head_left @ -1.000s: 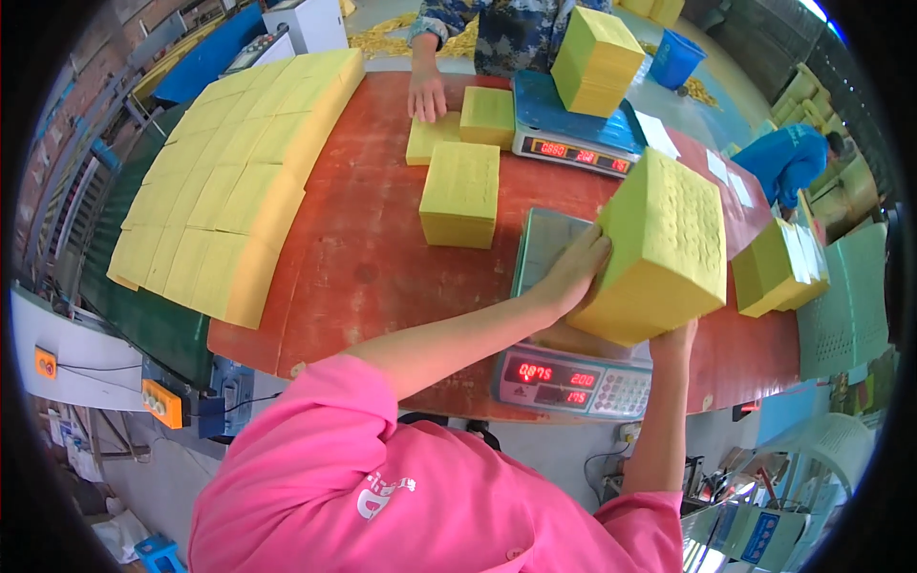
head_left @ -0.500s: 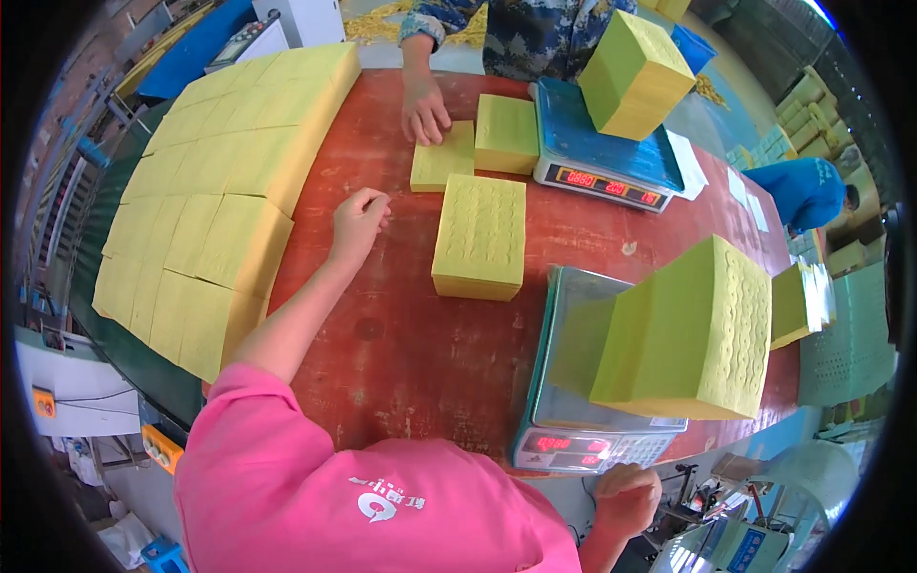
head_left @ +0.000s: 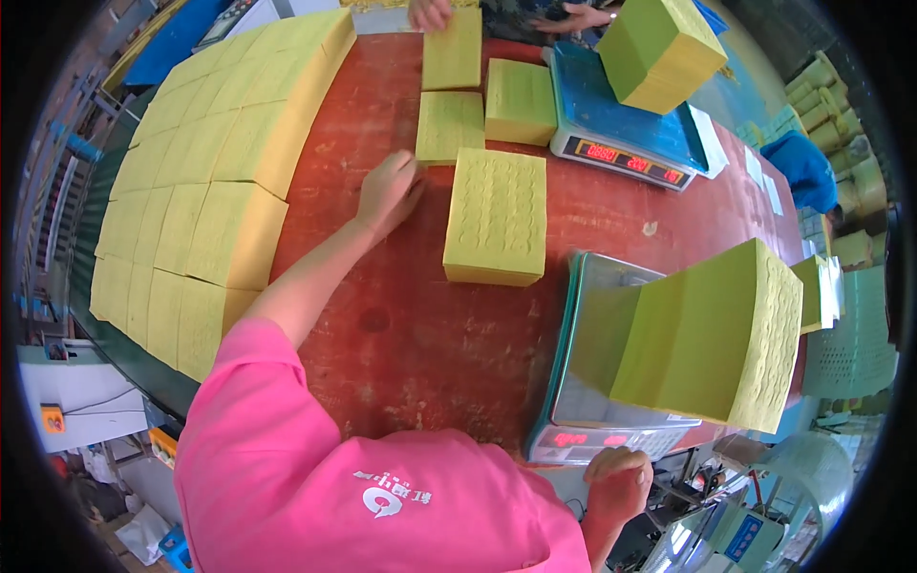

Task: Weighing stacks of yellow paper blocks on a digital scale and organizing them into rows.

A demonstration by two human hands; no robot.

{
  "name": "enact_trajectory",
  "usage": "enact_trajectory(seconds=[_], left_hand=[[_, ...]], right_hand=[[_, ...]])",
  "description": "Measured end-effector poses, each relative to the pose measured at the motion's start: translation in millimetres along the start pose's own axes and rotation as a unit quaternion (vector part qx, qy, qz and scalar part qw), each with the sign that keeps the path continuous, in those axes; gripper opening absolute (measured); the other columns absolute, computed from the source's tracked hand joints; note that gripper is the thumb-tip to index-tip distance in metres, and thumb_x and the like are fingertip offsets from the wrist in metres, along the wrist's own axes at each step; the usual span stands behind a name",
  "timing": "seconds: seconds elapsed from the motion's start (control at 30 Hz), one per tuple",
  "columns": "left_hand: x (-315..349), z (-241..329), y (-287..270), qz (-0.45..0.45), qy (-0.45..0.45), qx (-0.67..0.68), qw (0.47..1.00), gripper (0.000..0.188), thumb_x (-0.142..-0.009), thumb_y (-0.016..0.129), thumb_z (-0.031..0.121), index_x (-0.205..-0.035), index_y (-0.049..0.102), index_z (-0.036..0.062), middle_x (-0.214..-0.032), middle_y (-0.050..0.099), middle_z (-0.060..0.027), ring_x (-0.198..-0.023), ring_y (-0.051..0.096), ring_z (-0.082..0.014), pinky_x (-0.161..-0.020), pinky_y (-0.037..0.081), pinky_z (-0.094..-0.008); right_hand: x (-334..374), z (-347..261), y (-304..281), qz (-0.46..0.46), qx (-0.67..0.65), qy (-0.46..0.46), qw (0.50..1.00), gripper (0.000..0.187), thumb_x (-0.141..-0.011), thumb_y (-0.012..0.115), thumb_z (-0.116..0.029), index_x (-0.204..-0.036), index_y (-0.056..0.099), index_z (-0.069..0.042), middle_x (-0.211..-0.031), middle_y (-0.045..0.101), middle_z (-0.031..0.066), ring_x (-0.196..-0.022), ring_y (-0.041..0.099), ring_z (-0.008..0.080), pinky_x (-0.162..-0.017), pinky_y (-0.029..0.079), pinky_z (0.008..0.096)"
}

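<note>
My left hand (head_left: 390,194) reaches over the red table with its fingers curled in. It is close to the corner of a low stack of yellow paper (head_left: 451,127), and I see nothing held in it. To its right stands a taller yellow paper stack (head_left: 495,212) with rows of curved marks on top. My right hand (head_left: 619,480), also curled and with nothing visible in it, is beside the front edge of the near scale (head_left: 611,439). A tall, leaning stack of yellow paper (head_left: 702,334) rests on that scale.
Across the red table (head_left: 411,353), a co-worker's hand (head_left: 430,13) is on an upper yellow sheet stack (head_left: 452,53). A blue scale (head_left: 626,115) carries another tall paper block (head_left: 661,53). Many packed yellow stacks (head_left: 215,162) line the left side. Another person (head_left: 800,170) bends at far right.
My left hand has moved right and away from me, toward the low stack. The co-worker's hand has drawn back and another yellow stack now shows there. The view has shifted slightly.
</note>
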State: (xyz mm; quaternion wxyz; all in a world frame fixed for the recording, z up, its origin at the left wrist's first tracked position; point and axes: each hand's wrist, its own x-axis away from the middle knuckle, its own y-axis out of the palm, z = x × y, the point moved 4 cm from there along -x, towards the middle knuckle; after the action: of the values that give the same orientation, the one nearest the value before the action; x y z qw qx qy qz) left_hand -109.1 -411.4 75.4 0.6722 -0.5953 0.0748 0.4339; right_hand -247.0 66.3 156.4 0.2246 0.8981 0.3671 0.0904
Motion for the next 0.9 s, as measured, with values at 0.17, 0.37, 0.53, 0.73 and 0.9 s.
enact_trajectory(seconds=[0.17,0.37,0.53,0.73,0.9], left_hand=[[-55.9,-93.7,91.1,-0.157,-0.017,0.034,0.987,0.021,-0.074,0.072,0.021,-0.090,0.066,0.0068,-0.097,0.066,-0.0166,-0.091,0.064,-0.0348,-0.075,0.052,-0.0431],[-64.4,-79.9,74.1,-0.177,0.070,0.066,0.979,0.024,-0.087,0.060,0.016,-0.108,0.066,0.0055,-0.114,0.065,-0.0151,-0.105,0.063,-0.0315,-0.089,0.050,-0.0368],[-59.3,-70.5,56.8,-0.194,0.013,0.030,0.980,0.028,-0.092,0.059,0.023,-0.116,0.063,0.0084,-0.114,0.065,-0.0170,-0.104,0.064,-0.0314,-0.086,0.049,-0.0366],[-60.9,-56.7,56.8,-0.250,-0.017,-0.014,0.968,0.028,-0.094,0.055,0.024,-0.119,0.063,0.0138,-0.111,0.064,-0.0199,-0.102,0.063,-0.0371,-0.084,0.050,-0.0402],[-54.7,-87.0,73.5,-0.231,0.003,0.027,0.972,0.029,-0.095,0.052,0.025,-0.119,0.061,0.0140,-0.113,0.062,-0.0209,-0.104,0.060,-0.0413,-0.083,0.050,-0.0420]], right_hand=[[2.2,0.2,7.5,-0.006,0.056,0.019,0.998,0.037,-0.092,0.052,-0.026,-0.082,0.059,0.009,-0.072,0.063,0.0225,-0.064,0.061,0.0297,-0.062,0.049,0.0387],[18.5,0.6,-4.7,-0.016,0.066,0.038,0.997,0.033,-0.094,0.053,-0.022,-0.088,0.062,0.009,-0.084,0.066,0.0188,-0.075,0.059,0.0212,-0.070,0.047,0.0334],[45.1,12.0,-6.5,0.004,0.072,0.098,0.993,0.030,-0.095,0.054,-0.022,-0.089,0.064,0.007,-0.083,0.065,0.0147,-0.076,0.059,0.0174,-0.072,0.047,0.0301],[77.7,24.3,-34.2,0.072,0.048,0.109,0.990,0.028,-0.096,0.053,-0.021,-0.090,0.064,0.005,-0.082,0.065,0.0113,-0.078,0.060,0.0163,-0.072,0.047,0.0288],[80.2,31.6,-35.7,0.090,0.056,0.112,0.988,0.027,-0.095,0.052,-0.020,-0.090,0.064,0.004,-0.083,0.065,0.0111,-0.078,0.060,0.0163,-0.071,0.047,0.0286]])
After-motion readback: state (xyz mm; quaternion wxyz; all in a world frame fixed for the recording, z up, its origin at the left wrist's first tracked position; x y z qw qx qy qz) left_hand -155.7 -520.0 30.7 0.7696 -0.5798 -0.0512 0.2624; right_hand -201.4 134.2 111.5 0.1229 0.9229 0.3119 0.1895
